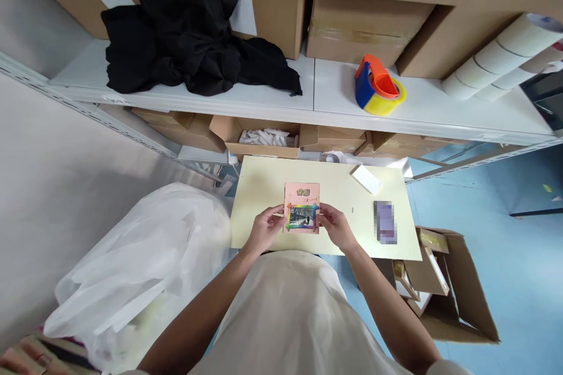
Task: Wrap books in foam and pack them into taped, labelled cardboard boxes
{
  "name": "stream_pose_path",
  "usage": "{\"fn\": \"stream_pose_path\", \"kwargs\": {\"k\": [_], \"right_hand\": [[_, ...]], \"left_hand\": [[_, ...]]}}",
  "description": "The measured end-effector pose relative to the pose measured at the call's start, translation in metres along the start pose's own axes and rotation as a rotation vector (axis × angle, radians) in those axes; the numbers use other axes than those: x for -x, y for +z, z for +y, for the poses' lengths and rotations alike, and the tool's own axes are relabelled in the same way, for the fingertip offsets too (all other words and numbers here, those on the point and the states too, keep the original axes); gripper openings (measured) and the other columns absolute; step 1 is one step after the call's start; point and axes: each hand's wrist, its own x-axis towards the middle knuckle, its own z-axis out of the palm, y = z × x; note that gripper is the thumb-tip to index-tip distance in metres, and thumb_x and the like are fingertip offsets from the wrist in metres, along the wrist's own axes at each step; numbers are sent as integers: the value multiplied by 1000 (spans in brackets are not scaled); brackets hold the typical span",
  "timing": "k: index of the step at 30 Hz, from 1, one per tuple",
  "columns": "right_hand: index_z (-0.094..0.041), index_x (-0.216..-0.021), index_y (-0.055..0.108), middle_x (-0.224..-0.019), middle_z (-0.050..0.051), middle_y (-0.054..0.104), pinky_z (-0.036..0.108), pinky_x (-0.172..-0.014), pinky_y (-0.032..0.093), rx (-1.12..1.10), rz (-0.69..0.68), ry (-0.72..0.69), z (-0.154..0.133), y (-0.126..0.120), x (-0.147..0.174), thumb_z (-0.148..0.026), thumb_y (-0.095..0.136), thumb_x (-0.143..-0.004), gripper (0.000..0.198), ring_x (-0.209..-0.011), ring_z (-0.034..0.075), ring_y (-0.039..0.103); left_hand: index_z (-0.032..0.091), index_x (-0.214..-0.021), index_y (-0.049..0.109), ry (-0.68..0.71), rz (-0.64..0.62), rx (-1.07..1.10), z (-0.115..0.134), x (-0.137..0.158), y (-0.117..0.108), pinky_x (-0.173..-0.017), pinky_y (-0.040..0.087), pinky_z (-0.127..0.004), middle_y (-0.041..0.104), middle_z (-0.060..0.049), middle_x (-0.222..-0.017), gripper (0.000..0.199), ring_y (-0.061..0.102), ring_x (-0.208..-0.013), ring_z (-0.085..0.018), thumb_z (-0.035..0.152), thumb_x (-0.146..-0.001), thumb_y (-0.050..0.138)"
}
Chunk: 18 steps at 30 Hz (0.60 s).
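Note:
Between my two hands is a pink booklet (301, 193), its front showing a dark photo-like picture inside a rainbow-coloured frame with lettering above. My left hand (266, 227) pinches its left edge, and my right hand (335, 227) grips the right edge. The booklet is held upright over the near part of a pale yellow table (259, 181). To the right on that table lie a small white box (366, 179) and a blurred purple, phone-shaped object (385, 222).
A shelf (334, 85) behind the table bears black cloth (189, 29), a tape dispenser (378, 87) and white rolls (505, 55). A white plastic bag (153, 258) bulges at the left. An open carton (470, 287) with smaller boxes stands at the right.

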Motion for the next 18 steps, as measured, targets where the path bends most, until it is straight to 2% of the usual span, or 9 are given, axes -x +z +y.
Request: {"fn": "stream_pose_path", "kwargs": {"k": [4, 9, 14, 18], "right_hand": [[-21, -105, 65, -90, 5, 65, 33, -65, 52, -43, 35, 85, 19, 19, -30, -43, 64, -74, 38, -68, 14, 59], [-19, -99, 67, -82, 3, 61, 31, -61, 54, -29, 59, 185, 44, 60, -99, -46, 67, -68, 41, -63, 12, 57], [-16, -93, 69, -72, 1, 60, 28, -60, 53, 170, 92, 227, 71, 110, -181, -34, 58, -72, 29, -59, 11, 55], [-17, -89, 71, -72, 1, 63, 28, -63, 52, 250, 124, 254, 93, 140, -224, -24, 56, -72, 23, -59, 11, 57]], "left_hand": [[20, -104, 66, -76, -18, -42, -10, -22, -23, -63, 52, -27, 66, -6, -98, 42, 64, -73, -16, 36, -66, 71], [21, -100, 68, -86, 40, -197, -35, -75, -67, -62, 51, -27, 67, -8, -98, 37, 64, -76, -18, 30, -64, 70], [19, -84, 69, -98, 158, -435, -54, -139, -115, -66, 49, -28, 69, -5, -83, 19, 65, -73, -19, 21, -67, 61], [16, -87, 69, -138, 208, -507, -71, -177, -142, -67, 46, -29, 69, -7, -83, 28, 64, -73, -20, 11, -63, 54]]}}
